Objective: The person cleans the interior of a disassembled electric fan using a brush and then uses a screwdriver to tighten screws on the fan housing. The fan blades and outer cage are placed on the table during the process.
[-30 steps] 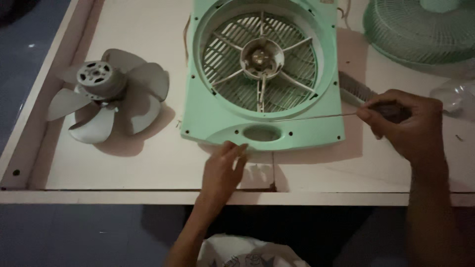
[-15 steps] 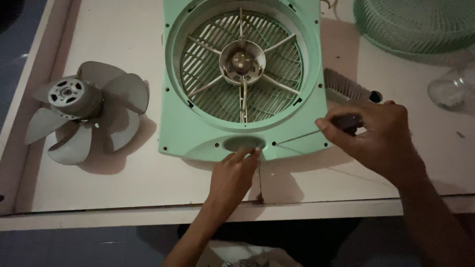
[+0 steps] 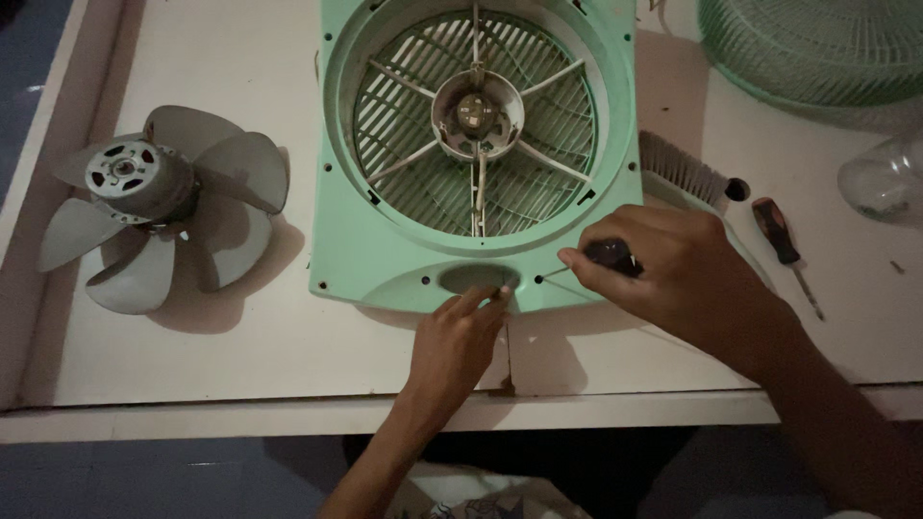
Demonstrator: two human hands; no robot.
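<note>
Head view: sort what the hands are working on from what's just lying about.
In hand: green fan housing, steadied by left hand; screwdriver in right hand.

Lying about: blade with motor, brush, spare screwdriver, grille, clear bottle.

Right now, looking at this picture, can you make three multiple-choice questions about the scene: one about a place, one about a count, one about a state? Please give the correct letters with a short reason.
1. Where does the grey fan blade with its motor lie?
A. left of the green fan housing
B. inside the housing
C. on the floor

2. How many screwdrivers are visible?
A. one
B. two
C. four

3. What is the right hand doing?
A. lying flat and empty
B. gripping a screwdriver
C. holding the brush

Answers:
1. A: it rests on the white table, apart from the housing, on its left.
2. B: one is in the right hand, and a red-handled screwdriver lies on the table.
3. B: the fingers close round the dark handle, the tip at a hole beside the housing's handle slot, where the left hand touches.
</note>
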